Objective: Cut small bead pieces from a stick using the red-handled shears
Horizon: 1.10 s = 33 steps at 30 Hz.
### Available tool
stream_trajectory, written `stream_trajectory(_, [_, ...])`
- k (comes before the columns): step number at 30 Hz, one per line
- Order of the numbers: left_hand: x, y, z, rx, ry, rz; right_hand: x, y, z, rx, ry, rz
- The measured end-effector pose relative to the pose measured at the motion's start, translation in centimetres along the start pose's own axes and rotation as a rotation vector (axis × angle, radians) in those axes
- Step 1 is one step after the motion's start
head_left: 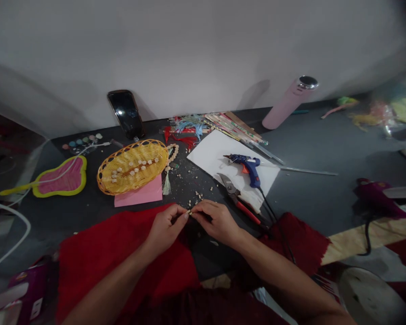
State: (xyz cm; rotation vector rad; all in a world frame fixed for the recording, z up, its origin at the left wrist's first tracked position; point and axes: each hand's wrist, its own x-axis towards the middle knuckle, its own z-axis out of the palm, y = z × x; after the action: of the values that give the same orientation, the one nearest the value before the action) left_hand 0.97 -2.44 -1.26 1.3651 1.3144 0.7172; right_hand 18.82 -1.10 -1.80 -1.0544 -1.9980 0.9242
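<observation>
My left hand and my right hand meet at the near edge of the dark table, both pinched on a small pale bead piece between their fingertips. Loose pale beads lie scattered just beyond them. A red cloth lies under my left forearm. A yellow woven basket holding several beads sits up and to the left, on a pink sheet. A beaded string with a green tassel hangs beside the basket.
Red-handled cutters and a blue glue gun rest on white paper. A phone leans on the wall. Coloured sticks and tassels, a pink bottle, a pink-and-green fan shape and a magenta tool surround them.
</observation>
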Motion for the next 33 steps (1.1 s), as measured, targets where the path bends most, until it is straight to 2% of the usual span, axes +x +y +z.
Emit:
stream_trajectory(3, [0.5,-0.2,-0.1,-0.169,0.067,-0.041,-0.1,0.3,0.1,-0.041,0.010,0.009])
stream_trajectory(6, [1.1,-0.6,-0.4,-0.435,0.140,-0.101,0.0,0.6,0.2,-0.055,0.018,0.027])
stream_trajectory(10, [1.5,-0.8,-0.7,-0.660,0.160,-0.158,-0.1,0.5,0.1,-0.064,0.034,0.027])
stream_trajectory(15, [1.5,-0.6,-1.0,-0.706,0.132,-0.171,-1.4,0.7,-2.3,-0.273,0.039,0.058])
stream_trajectory(19, [1.5,-0.4,-1.0,-0.713,0.105,-0.168,-3.2,1.9,-5.9,-0.589,0.038,0.115])
stream_trajectory(22, [1.5,-0.5,-0.9,-0.706,0.095,-0.170,-4.2,2.7,-7.7,-0.804,0.065,0.176])
stream_trajectory(29, [1.6,-0.8,-0.8,-0.677,0.095,-0.159,-5.3,3.1,-7.3,-0.918,0.154,0.192])
stream_trajectory(33, [1.6,-0.8,-0.8,-0.673,0.096,-0.155,-5.6,2.9,-7.1,-0.957,0.141,0.197])
